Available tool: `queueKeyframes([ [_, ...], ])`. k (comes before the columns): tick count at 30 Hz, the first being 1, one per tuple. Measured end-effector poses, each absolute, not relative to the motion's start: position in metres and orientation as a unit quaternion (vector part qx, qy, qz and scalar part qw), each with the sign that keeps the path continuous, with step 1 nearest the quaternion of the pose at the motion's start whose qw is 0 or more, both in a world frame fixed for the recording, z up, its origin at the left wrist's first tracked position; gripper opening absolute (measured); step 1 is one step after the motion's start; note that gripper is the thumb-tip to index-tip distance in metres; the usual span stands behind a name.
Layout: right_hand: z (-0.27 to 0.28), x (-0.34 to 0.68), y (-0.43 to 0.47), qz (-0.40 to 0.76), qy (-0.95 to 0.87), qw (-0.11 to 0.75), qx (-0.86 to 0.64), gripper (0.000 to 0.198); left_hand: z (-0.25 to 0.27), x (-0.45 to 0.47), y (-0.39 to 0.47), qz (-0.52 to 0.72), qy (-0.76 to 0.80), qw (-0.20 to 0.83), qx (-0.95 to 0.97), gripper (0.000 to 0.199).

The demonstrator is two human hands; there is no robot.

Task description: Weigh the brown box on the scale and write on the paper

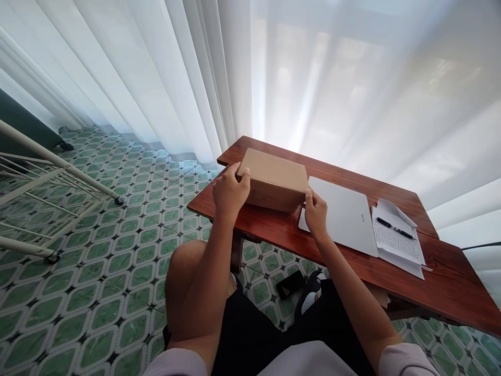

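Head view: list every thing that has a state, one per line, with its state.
cardboard box: closed, on the table, held at both ends.
left hand: grip on the box's left end.
right hand: grip on the box's right end.
laptop: lid shut, flat.
pen: lying on the papers.
curtain: drawn.

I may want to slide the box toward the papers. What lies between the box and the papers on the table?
In the head view, the closed white laptop lies between the box and the papers, flat on the table.
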State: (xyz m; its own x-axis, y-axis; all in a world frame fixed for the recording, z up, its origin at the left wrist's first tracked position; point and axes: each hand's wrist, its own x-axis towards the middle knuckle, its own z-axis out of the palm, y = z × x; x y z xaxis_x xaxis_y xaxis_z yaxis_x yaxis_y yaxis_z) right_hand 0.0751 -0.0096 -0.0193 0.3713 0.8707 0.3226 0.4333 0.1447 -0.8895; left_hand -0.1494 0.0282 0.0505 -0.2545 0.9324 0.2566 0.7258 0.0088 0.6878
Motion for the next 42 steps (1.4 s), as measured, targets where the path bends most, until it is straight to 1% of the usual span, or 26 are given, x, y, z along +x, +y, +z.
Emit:
queueKeyframes([
  [8, -0.018, 0.07, -0.019, 0.223, -0.538, 0.535, -0.613, 0.055, 0.051, -0.146, 0.027, 0.288, 0.745, 0.083, 0.596, 0.052],
  [13, -0.018, 0.068, -0.02, 0.228, -0.542, 0.538, -0.603, 0.055, 0.05, -0.145, 0.026, 0.266, 0.746, 0.068, 0.606, 0.053],
  [18, -0.019, 0.065, -0.017, 0.226, -0.551, 0.533, -0.601, 0.053, 0.042, -0.148, 0.031, 0.257, 0.735, 0.039, 0.627, 0.048],
  [26, -0.02, 0.063, -0.015, 0.226, -0.562, 0.522, -0.601, 0.051, 0.038, -0.15, 0.033, 0.221, 0.742, 0.028, 0.633, 0.048],
  [31, -0.022, 0.065, -0.015, 0.224, -0.574, 0.506, -0.603, 0.052, 0.039, -0.149, 0.03, 0.265, 0.733, 0.03, 0.626, 0.053],
  [34, -0.025, 0.07, -0.019, 0.216, -0.586, 0.488, -0.61, 0.058, 0.046, -0.139, 0.022, 0.344, 0.677, -0.026, 0.651, 0.054],
  [36, -0.027, 0.075, -0.025, 0.182, -0.59, 0.492, -0.614, 0.059, 0.053, -0.129, 0.014, 0.393, 0.618, -0.07, 0.677, 0.05],
  [38, -0.027, 0.082, -0.034, 0.138, -0.597, 0.505, -0.607, 0.052, 0.058, -0.115, 0.005, 0.42, 0.57, -0.098, 0.699, 0.044],
  [42, -0.025, 0.101, -0.057, 0.073, -0.613, 0.521, -0.589, 0.037, 0.057, -0.084, -0.013, 0.429, 0.464, -0.14, 0.762, 0.031],
])
